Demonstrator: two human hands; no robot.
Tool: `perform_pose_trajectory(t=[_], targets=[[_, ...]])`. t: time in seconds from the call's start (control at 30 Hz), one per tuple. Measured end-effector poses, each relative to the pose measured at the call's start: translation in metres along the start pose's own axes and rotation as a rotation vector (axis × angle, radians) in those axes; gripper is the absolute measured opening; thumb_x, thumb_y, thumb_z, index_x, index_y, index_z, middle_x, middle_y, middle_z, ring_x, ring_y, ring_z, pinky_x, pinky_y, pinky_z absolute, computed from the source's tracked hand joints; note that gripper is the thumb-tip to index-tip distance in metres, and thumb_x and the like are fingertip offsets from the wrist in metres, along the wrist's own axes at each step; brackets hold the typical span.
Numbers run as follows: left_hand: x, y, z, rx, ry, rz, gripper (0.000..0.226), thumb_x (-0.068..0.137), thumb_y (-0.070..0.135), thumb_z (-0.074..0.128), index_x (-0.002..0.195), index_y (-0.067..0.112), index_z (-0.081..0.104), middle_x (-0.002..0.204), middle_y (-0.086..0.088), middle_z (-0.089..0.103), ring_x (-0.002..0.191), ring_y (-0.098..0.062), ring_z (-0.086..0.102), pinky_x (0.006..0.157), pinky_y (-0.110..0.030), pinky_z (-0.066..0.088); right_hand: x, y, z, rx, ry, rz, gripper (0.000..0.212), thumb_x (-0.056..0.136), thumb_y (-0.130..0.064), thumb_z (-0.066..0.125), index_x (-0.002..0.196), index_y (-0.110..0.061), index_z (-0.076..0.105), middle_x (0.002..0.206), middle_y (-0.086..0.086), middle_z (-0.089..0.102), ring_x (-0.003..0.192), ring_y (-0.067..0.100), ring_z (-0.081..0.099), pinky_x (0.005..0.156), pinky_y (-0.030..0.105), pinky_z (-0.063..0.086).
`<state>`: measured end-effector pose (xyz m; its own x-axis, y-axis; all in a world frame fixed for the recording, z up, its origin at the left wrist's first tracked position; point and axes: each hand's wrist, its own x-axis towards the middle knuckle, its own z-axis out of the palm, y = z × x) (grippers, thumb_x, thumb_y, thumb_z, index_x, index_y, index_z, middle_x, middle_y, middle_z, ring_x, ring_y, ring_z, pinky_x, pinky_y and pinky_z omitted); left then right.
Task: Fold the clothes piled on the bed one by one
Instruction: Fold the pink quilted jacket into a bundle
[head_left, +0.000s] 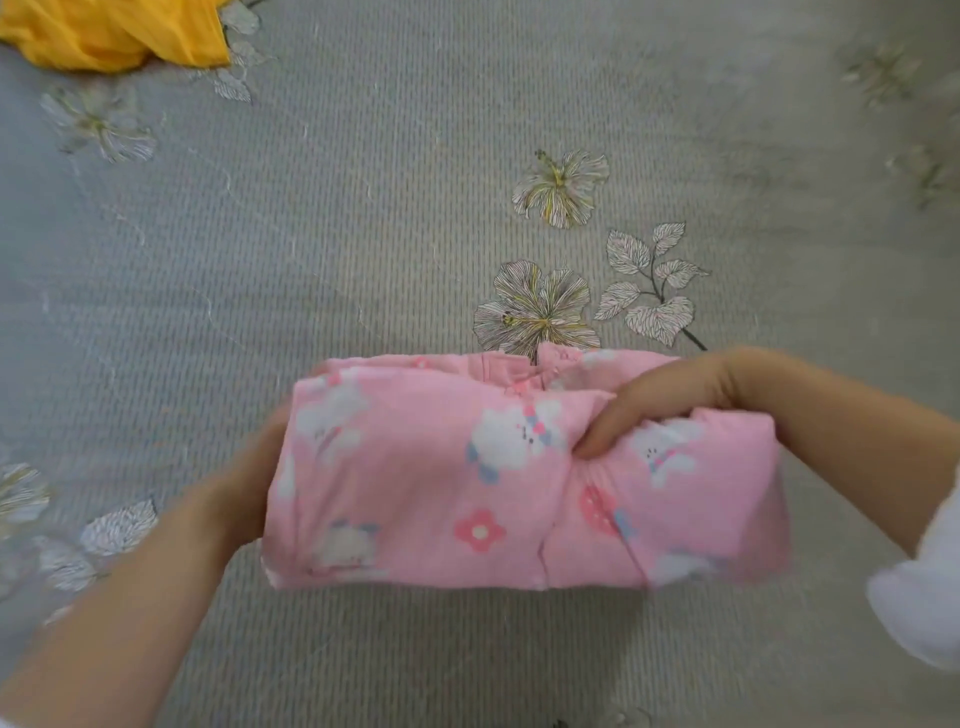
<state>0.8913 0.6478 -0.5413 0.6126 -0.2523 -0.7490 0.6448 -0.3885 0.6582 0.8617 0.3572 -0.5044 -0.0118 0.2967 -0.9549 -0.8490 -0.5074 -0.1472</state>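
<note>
A folded pink garment (467, 467) lay near the front of the bed (363, 234). The right hand (670, 405) pinched a fold on top; the left hand (249, 478) gripped its left edge, fingers hidden underneath. A yellow cloth (114, 34) sat far back.

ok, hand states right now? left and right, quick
Left hand: fingers hidden behind the left end of the pink garment; grip cannot be told.
Right hand: closed, pinching a fold of the pink garment.

White sleeve (919, 597), bare forearms
</note>
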Motion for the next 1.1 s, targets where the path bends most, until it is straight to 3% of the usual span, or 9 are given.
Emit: perform_pose_trajectory(t=[0.1, 0.17, 0.27, 0.37, 0.47, 0.53, 0.67, 0.77, 1.1], targets=[[-0.005, -0.008, -0.025, -0.270, 0.175, 0.287, 0.043, 0.094, 0.038, 0.036, 0.124, 0.016, 0.059, 0.114, 0.001, 0.066, 0.110, -0.017, 0.059, 0.086, -0.026, 0.049, 0.003, -0.017, -0.021, -0.038, 0.011, 0.036, 0.049, 0.074, -0.024, 0.071, 0.122, -0.011, 0.066, 0.120, 0.018, 0.066, 0.109, 0.033, 0.063, 0.101, 0.046, 0.047], [-0.008, -0.007, -0.017, 0.245, 0.519, 0.560, 0.051, 0.085, 0.041, 0.044, 0.133, 0.024, 0.046, 0.137, 0.008, 0.046, 0.131, -0.003, 0.036, 0.108, -0.023, 0.027, 0.005, -0.027, -0.034, -0.102, -0.012, 0.128, 0.044, 0.072, -0.030, 0.071, 0.108, -0.005, 0.072, 0.116, 0.016, 0.068, 0.099, 0.028, 0.066, 0.100, 0.041, 0.048], [-0.014, -0.012, 0.022, 1.026, 0.368, 0.944, 0.059, 0.089, 0.048, 0.039, 0.145, 0.030, 0.036, 0.156, -0.001, 0.025, 0.146, -0.019, 0.013, 0.118, -0.039, 0.006, 0.003, -0.045, -0.042, -0.256, 0.074, 0.151, 0.034, 0.076, -0.033, 0.071, 0.097, -0.007, 0.076, 0.106, 0.013, 0.072, 0.097, 0.028, 0.067, 0.099, 0.041, 0.050], [-0.002, -0.016, 0.049, 1.295, 0.224, 0.684, 0.060, 0.090, 0.060, 0.015, 0.148, 0.045, 0.010, 0.161, 0.004, 0.006, 0.148, -0.023, -0.005, 0.116, -0.048, -0.004, -0.005, -0.063, -0.046, -0.599, 0.560, -0.102, 0.032, 0.083, -0.024, 0.071, 0.113, -0.014, 0.068, 0.098, 0.008, 0.072, 0.085, 0.023, 0.066, 0.077, 0.026, 0.054], [0.012, -0.020, 0.051, 1.225, 0.297, 0.562, 0.061, 0.088, 0.063, 0.009, 0.147, 0.047, 0.001, 0.161, 0.009, 0.000, 0.147, -0.022, -0.010, 0.114, -0.050, -0.010, -0.018, -0.061, -0.028, -0.730, 1.255, -0.570, 0.038, 0.089, -0.025, 0.056, 0.125, -0.016, 0.057, 0.115, 0.006, 0.066, 0.100, 0.020, 0.059, 0.088, 0.031, 0.044], [0.017, -0.024, 0.050, 1.210, 0.304, 0.521, 0.062, 0.090, 0.061, 0.014, 0.149, 0.045, 0.010, 0.160, 0.009, 0.006, 0.148, -0.024, -0.001, 0.114, -0.053, -0.006, -0.016, -0.036, 0.010, -0.644, 1.410, -0.923, 0.035, 0.089, -0.026, 0.047, 0.119, -0.013, 0.060, 0.117, 0.004, 0.066, 0.095, 0.010, 0.056, 0.091, 0.030, 0.041], [0.018, -0.039, 0.051, 1.173, 0.310, 0.474, 0.062, 0.090, 0.062, 0.016, 0.149, 0.048, 0.004, 0.160, 0.014, 0.000, 0.148, -0.020, -0.006, 0.114, -0.051, -0.008, 0.032, 0.037, 0.066, -0.950, 1.323, -0.651, 0.055, 0.097, -0.041, 0.029, 0.146, -0.019, 0.039, 0.154, 0.006, 0.034, 0.145, 0.024, 0.025, 0.118, 0.047, 0.013], [0.020, -0.052, 0.056, 1.147, 0.322, 0.465, 0.063, 0.089, 0.065, 0.015, 0.149, 0.047, 0.002, 0.160, 0.013, -0.006, 0.148, -0.020, -0.011, 0.115, -0.051, -0.011, 0.070, 0.066, 0.050, -0.653, 1.230, -0.284, 0.055, 0.095, -0.058, 0.002, 0.147, -0.043, -0.010, 0.162, -0.006, -0.006, 0.147, 0.012, -0.015, 0.117, 0.043, -0.014], [0.044, -0.071, 0.066, 1.097, 0.395, 0.386, 0.067, 0.089, 0.066, 0.012, 0.148, 0.045, -0.008, 0.161, 0.001, -0.011, 0.147, -0.019, -0.016, 0.113, -0.042, -0.021, 0.115, 0.070, 0.016, -0.516, 1.243, -0.366, 0.058, 0.093, -0.046, 0.006, 0.148, -0.042, -0.008, 0.162, -0.010, -0.002, 0.148, 0.009, -0.009, 0.117, 0.039, -0.012]])
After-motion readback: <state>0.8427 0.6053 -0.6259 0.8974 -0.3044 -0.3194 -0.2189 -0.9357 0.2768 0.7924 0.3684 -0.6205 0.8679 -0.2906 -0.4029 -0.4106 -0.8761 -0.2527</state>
